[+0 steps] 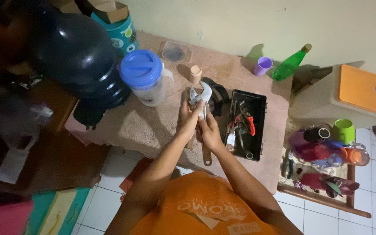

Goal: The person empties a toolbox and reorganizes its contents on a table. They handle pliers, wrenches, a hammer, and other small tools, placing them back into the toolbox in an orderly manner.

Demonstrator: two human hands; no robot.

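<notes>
A large silver metal adjustable wrench [200, 102] with open jaws is standing upright above the tan cloth-covered table [153, 126], beside an open black toolbox [260, 130]. Left hand [189, 118] is gripping its head, fingers closed; right hand [209, 132] is clasping the handle.

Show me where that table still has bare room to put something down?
Bare cloth lies in front of the pitcher, left of the hands, and along the back between the small cup and purple cup. It is crowded around the wrench and toolbox.
</notes>
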